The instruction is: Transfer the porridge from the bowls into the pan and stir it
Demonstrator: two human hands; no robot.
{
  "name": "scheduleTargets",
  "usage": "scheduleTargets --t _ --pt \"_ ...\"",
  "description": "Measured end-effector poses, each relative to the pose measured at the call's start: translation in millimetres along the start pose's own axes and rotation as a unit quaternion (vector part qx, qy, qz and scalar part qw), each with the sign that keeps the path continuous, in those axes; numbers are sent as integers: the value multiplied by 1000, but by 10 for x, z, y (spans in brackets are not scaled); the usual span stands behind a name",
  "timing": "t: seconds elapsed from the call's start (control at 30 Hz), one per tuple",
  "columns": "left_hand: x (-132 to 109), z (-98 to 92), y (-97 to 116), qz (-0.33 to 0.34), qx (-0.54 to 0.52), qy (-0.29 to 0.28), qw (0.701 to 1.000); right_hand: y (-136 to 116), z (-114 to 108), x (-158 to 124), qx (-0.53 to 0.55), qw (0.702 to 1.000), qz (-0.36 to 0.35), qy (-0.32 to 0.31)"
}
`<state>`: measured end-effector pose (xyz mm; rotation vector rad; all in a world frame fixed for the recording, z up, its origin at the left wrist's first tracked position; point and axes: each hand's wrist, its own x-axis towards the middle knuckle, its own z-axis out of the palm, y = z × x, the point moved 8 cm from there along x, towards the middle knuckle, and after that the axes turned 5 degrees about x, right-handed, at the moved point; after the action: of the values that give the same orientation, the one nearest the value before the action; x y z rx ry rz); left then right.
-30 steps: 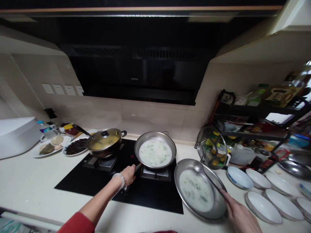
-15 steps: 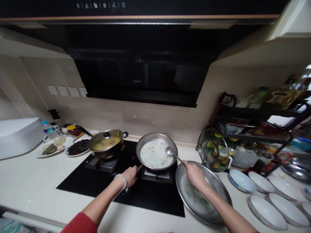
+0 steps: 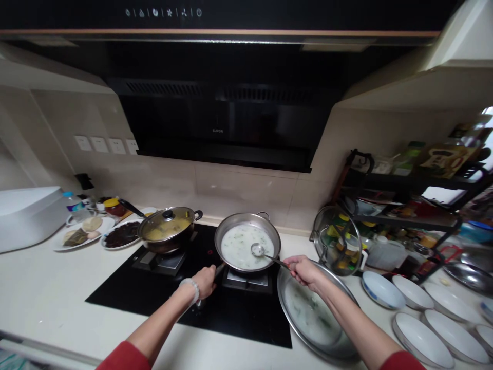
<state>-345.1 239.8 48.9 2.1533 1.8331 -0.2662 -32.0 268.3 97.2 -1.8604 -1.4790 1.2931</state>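
Note:
My left hand (image 3: 205,281) is closed on the dark handle of a steel pan (image 3: 232,226) that sits on the right burner and holds white soup with green bits. My right hand (image 3: 306,270) grips the handle of a metal ladle (image 3: 259,251), whose bowl dips into the soup near the pan's right side. Just right of the stove, under my right forearm, lies a wide steel basin (image 3: 292,318) with a shallow layer of the same white soup.
A lidded pot (image 3: 166,228) of yellow food sits on the left burner of the black cooktop (image 3: 162,293). Plates of food (image 3: 82,234) stand at the back left. A glass lid (image 3: 337,241) leans against a rack, and several white bowls (image 3: 421,334) line the counter at right.
My right hand lifted the ladle out of the steel basin, swung it left over the pan, and lowered its bowl into the soup. My left hand stayed on the pan handle.

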Motion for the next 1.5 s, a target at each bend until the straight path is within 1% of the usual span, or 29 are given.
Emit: scheduleTargets --t 0.1,0.2,0.43,0.63,0.77,0.87,0.93,1.0,1.07,1.1,1.17,1.23,1.33,1.4,1.43,1.47,1.5 --pt "-30 -30 13 -6 -5 -5 1000 51 -3 -64 59 998 23 -22" --pt "-51 -50 23 -8 -5 -6 1000 70 -22 -121 117 992 34 -29" --pt "-8 -2 0 -4 2 -5 1000 79 -143 -186 133 990 38 -17" --pt "18 37 -18 -2 11 -7 1000 146 -349 -302 186 982 24 -27" --pt "25 41 -22 -3 14 -3 1000 314 -572 -500 207 978 20 -12" --pt "37 60 -28 -3 6 -8 1000 566 -727 -664 198 980 27 10" --pt "45 69 -39 -7 4 -8 1000 806 -809 -742 167 985 32 33" --pt "46 63 -39 -8 1 -5 1000 1074 -867 -782 115 991 24 64" --pt "36 50 -25 -4 -1 -5 1000 1310 -907 -800 43 993 -18 108" --pt "29 40 -16 -2 -1 -5 1000 1403 -904 -813 -7 990 -52 127" --pt "11 18 0 -2 3 -5 1000 1567 -867 -866 -117 973 -106 169" --pt "-2 3 6 -6 5 -6 1000 1735 -769 -929 -242 947 -109 180" --pt "-5 8 -5 -15 -3 -10 1000 1810 -616 -1048 -392 894 -130 172" --pt "7 23 -15 -15 -7 -9 1000 1751 -593 -1103 -442 866 -149 182" --pt "16 32 -21 -12 -7 -8 1000 1708 -624 -1107 -447 861 -146 195" --pt "25 39 -25 -10 -5 -6 1000 1655 -677 -1097 -435 864 -138 211" --pt "33 47 -30 -7 -3 -4 1000 1590 -741 -1073 -406 875 -131 227"
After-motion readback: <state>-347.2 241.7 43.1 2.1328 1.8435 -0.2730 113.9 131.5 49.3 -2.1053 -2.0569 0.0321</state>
